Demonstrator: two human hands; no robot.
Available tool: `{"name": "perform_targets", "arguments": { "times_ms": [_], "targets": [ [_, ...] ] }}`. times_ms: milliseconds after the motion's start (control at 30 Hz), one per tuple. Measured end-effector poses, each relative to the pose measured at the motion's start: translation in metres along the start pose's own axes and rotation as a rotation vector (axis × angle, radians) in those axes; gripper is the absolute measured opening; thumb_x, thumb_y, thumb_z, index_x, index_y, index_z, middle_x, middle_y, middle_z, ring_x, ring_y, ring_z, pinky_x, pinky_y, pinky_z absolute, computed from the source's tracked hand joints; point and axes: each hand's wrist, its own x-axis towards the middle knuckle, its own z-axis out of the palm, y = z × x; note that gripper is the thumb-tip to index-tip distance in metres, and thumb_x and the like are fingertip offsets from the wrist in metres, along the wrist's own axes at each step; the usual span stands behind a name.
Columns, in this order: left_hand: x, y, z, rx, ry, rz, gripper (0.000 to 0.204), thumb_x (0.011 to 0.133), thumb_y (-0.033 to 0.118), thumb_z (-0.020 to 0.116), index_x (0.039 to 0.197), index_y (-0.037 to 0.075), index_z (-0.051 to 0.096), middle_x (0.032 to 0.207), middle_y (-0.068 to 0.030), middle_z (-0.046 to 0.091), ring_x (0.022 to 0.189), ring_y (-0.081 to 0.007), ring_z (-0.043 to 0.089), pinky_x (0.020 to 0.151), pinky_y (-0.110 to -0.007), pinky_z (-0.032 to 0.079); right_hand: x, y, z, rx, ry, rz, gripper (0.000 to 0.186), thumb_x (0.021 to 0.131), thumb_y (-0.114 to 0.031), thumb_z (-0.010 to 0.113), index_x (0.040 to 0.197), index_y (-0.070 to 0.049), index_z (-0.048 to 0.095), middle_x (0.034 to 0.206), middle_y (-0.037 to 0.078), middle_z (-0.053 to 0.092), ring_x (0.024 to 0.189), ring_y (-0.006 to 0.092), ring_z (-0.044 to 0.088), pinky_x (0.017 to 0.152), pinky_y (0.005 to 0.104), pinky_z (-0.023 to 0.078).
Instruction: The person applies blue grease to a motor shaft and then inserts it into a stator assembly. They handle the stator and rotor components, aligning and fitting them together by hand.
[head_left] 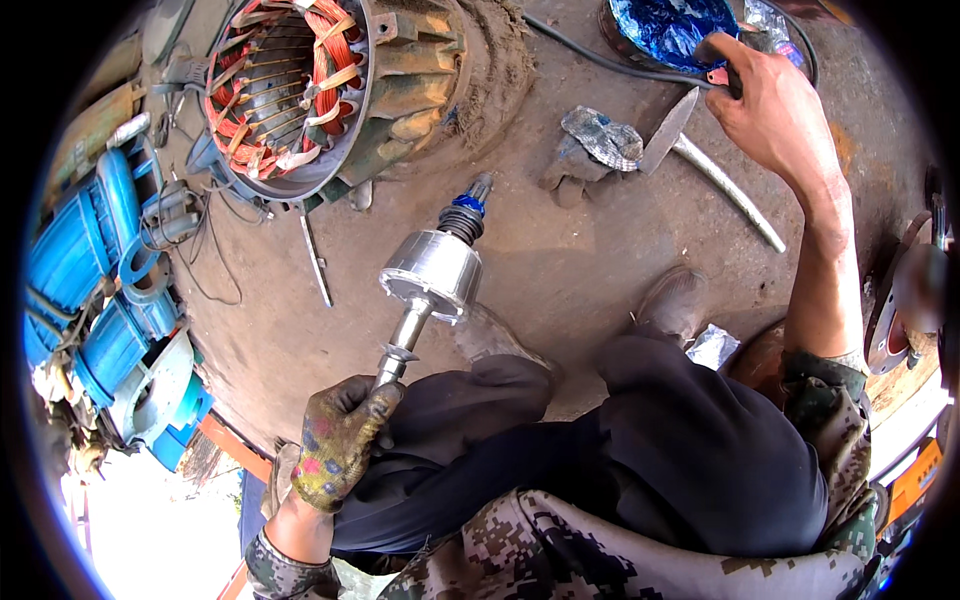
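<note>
My left hand [338, 445], in a stained work glove, is closed around the lower end of a metal rotor shaft [408, 335]. The shaft tilts up and away, with a wide silver cylinder [432, 272] on it. Beyond the cylinder sit a dark coil spring [461, 222] and a tip smeared with blue grease. My bare right hand [770, 105] reaches to the near rim of a round tub of blue grease [670, 30]. Its index finger and thumb are bent but apart, the index at the grease; the other fingers are partly hidden.
A motor housing [420, 85] with red copper windings [335, 65] stands at the far left. A trowel-like blade [668, 132], a metal rod [730, 190] and a grease-smeared crumpled wrapper [603, 138] lie near the tub. A black cable [600, 62] crosses behind. Blue pump casings [75, 265] crowd the left.
</note>
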Motion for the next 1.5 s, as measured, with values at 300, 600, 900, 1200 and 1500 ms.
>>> {"name": "perform_targets", "arguments": {
  "times_ms": [300,600,900,1200,1500],
  "targets": [
    [0.002,-0.011,-0.005,-0.240,-0.216,-0.023,0.051,0.104,0.046,0.061,0.098,-0.004,0.071,0.064,-0.0005,0.058,0.050,-0.0082,0.052,0.047,-0.023,0.040,-0.037,-0.061,0.018,0.920,-0.593,-0.230,0.069,0.083,-0.007,0.063,0.151,-0.017,0.052,0.094,0.017,0.070,0.067,0.0264,0.059,0.075,0.0440,0.053],
    [0.004,-0.015,-0.006,-0.329,-0.206,-0.039,0.051,0.103,0.046,0.062,0.100,-0.005,0.070,0.062,-0.0014,0.058,0.048,-0.0089,0.050,0.048,-0.023,0.039,-0.045,-0.130,0.090,0.810,-0.762,-0.368,0.078,0.084,-0.012,0.062,0.159,-0.022,0.043,0.063,0.016,0.061,0.070,0.0340,0.065,0.079,0.0469,0.054],
    [0.005,-0.015,-0.007,-0.349,-0.197,-0.069,0.051,0.105,0.045,0.061,0.099,-0.005,0.071,0.061,-0.0009,0.058,0.048,-0.0086,0.050,0.047,-0.023,0.037,-0.052,-0.131,0.105,0.548,-0.436,-0.577,0.080,0.082,-0.011,0.064,0.159,-0.020,0.044,0.072,0.013,0.068,0.081,0.0360,0.070,0.085,0.0484,0.055],
    [0.009,-0.019,-0.010,-0.428,-0.248,-0.068,0.053,0.107,0.044,0.056,0.098,-0.006,0.070,0.058,-0.0027,0.057,0.045,-0.0110,0.049,0.047,-0.024,0.037,-0.056,-0.132,0.115,0.381,-0.322,-0.644,0.076,0.086,-0.010,0.062,0.159,-0.025,0.044,0.083,0.012,0.067,0.077,0.0339,0.069,0.075,0.0466,0.054],
    [0.013,-0.025,-0.015,-0.543,-0.287,-0.071,0.053,0.108,0.042,0.054,0.101,-0.009,0.067,0.057,-0.0063,0.055,0.044,-0.0135,0.049,0.046,-0.025,0.037,-0.061,-0.124,0.121,0.655,-0.267,-0.491,0.068,0.087,-0.012,0.062,0.153,-0.021,0.050,0.092,0.015,0.070,0.083,0.0357,0.069,0.082,0.0500,0.054]
  ]
}}
